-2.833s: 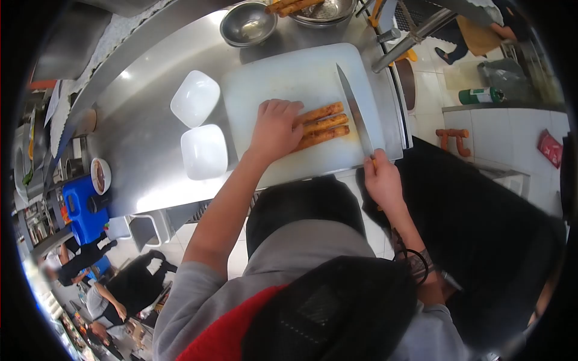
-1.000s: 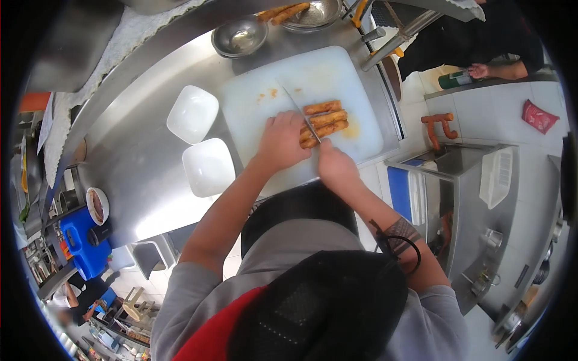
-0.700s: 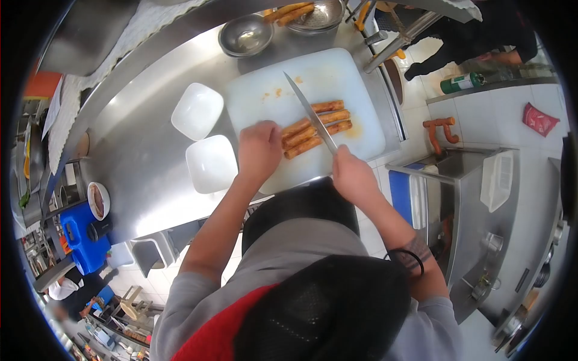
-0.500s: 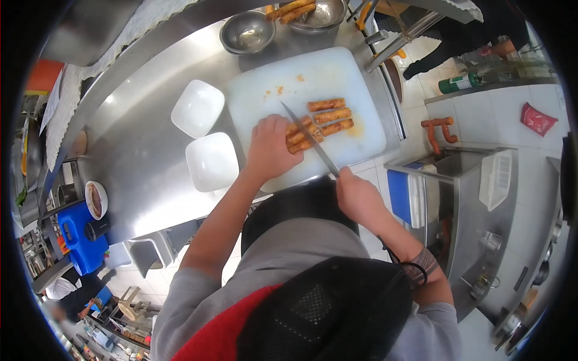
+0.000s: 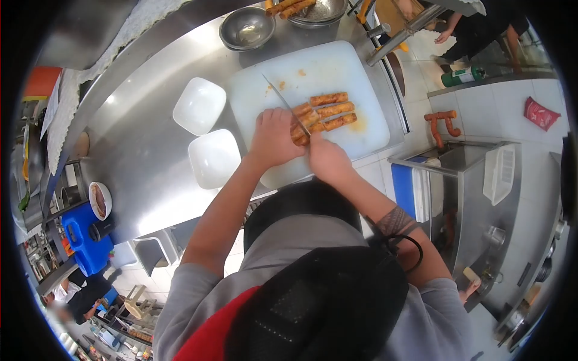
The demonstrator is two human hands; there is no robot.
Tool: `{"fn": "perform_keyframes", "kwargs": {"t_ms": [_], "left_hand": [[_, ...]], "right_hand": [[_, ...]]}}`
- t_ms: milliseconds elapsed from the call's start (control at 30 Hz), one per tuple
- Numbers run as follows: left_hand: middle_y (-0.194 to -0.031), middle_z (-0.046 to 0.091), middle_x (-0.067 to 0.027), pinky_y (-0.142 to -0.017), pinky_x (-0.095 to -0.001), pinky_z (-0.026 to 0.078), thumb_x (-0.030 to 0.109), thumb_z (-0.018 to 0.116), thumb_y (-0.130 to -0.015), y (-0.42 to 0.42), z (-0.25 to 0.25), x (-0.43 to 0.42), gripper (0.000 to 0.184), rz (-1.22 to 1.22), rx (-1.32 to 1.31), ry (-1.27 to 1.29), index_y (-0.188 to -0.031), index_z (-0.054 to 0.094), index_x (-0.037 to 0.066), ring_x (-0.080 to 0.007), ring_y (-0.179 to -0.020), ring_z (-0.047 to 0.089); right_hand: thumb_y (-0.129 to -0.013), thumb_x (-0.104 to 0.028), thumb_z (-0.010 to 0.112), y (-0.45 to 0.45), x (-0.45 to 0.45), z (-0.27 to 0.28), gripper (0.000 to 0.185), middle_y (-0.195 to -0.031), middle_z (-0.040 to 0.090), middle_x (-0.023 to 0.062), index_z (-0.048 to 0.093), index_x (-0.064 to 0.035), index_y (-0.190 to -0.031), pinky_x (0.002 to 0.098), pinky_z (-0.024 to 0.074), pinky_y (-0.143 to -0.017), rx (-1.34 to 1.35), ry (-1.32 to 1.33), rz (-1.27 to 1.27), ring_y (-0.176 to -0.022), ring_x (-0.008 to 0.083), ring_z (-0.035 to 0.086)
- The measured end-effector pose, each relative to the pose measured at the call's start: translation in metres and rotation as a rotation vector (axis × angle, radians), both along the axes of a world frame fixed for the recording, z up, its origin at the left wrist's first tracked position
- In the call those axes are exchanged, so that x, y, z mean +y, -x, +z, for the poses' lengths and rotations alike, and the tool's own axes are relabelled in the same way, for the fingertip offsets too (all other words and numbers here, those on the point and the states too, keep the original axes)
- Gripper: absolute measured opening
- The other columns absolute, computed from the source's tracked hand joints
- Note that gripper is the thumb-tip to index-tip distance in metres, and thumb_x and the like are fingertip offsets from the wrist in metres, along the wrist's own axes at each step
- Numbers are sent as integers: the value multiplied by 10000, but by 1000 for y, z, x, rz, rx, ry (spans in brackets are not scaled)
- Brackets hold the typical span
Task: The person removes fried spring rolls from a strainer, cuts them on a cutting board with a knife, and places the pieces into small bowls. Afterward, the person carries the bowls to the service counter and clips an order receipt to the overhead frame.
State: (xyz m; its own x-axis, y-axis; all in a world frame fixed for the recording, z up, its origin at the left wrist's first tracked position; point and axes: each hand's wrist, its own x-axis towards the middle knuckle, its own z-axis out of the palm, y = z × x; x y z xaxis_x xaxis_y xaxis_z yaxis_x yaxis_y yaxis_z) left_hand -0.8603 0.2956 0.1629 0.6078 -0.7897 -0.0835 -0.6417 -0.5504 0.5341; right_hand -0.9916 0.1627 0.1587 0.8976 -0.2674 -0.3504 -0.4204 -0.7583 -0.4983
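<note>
The right hand grips a knife across browned rolls, the left hand holding their nine-o'clock ends; the cutting board stretches well beyond toward twelve.

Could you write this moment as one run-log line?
left hand: against brown cylindrical rolls | right hand: gripping long metal knife | knife: angled across rolls | beneath: white rectangular cutting board

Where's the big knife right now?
In the head view, the knife is in the person's right hand, its blade slanting over the brown rolls on the white cutting board, close beside the left hand.
</note>
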Motion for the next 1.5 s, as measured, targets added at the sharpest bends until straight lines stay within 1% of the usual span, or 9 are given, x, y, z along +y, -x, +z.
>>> {"fn": "perform_keyframes", "kwargs": {"t_ms": [133, 233, 333, 400, 633, 800, 1000, 1233, 1500], "left_hand": [[-1242, 566, -171, -1070, -489, 388, 279, 796, -705, -9, 26, 11, 597, 102, -57, 284, -1191, 573, 14, -383, -1211, 493], [-1315, 549, -200, -1095, -490, 378, 254, 771, -764, -27, 38, 11, 594, 245, 441, -180, -1262, 573, -3, -401, -1236, 492], [-1363, 538, -231, -1123, -489, 365, 261, 741, -834, -19, 16, -11, 569, 219, 259, 340, -1304, 587, -22, -408, -1271, 487], [-1380, 538, -240, -1128, -488, 366, 278, 736, -856, -22, -2, -40, 535, -106, -129, 300, -1274, 618, -34, -400, -1300, 476], [-1331, 576, -213, -1099, -487, 391, 268, 711, -880, -9, -17, -87, 421, -43, -157, 250, -1162, 656, -38, -381, -1270, 503], [-1073, 657, -88, -960, -465, 455, 186, 668, -875, -26, -10, -93, 187, 87, 155, 299, -1001, 685, 51, -310, -1078, 578], [-956, 663, -67, -900, -411, 462, 143, 642, -822, -32, -9, -102, 124, -104, -173, 192, -928, 689, 100, -268, -991, 590], [-845, 662, -67, -889, -418, 467, 149, 639, -813, -38, -19, -110, 87, -167, 11, 172, -833, 690, 81, -275, -939, 601], [-882, 710, -95, -815, -416, 529, 129, 663, -790, -47, -13, -111, 110, -132, 138, 118, -859, 702, 54, -306, -904, 626]], "right_hand": [[-960, -105, 438, 0, -10, 43, 167, -900, 686, 306, 481, 26, -1054, 570, 540, -786, 82, 7, 7, -865, 482, 686], [-970, -116, 467, 30, -19, 66, 145, -839, 685, 286, 472, 15, -1033, 576, 541, -734, 58, 56, -63, -802, 487, 681], [-985, -133, 496, 57, -43, 66, 146, -775, 678, 272, 465, 6, -1015, 582, 535, -673, 1, 136, -136, -731, 489, 672], [-992, -142, 509, 68, -50, 67, 152, -746, 672, 268, 463, 3, -1007, 584, 530, -644, -8, 175, -169, -698, 489, 667], [-995, -158, 511, 87, -58, 85, 167, -720, 665, 277, 480, 7, -994, 578, 534, -632, 73, 186, -202, -684, 479, 670], [-972, -145, 517, 87, -64, 93, 159, -733, 670, 281, 501, 12, -989, 564, 546, -637, 106, 175, -175, -693, 468, 681], [-943, -106, 490, 79, -63, 97, 154, -782, 686, 281, 513, 29, -1012, 559, 557, -690, 236, 174, -135, -746, 464, 696], [-926, -86, 486, 69, -71, 128, 184, -837, 693, 288, 518, 45, -1050, 549, 561, -739, 367, 103, -109, -799, 469, 699], [-943, -97, 455, 0, -82, -1, 264, -834, 692, 286, 512, 61, -1146, 566, 550, -739, 18, 69, -138, -805, 467, 695]]}}
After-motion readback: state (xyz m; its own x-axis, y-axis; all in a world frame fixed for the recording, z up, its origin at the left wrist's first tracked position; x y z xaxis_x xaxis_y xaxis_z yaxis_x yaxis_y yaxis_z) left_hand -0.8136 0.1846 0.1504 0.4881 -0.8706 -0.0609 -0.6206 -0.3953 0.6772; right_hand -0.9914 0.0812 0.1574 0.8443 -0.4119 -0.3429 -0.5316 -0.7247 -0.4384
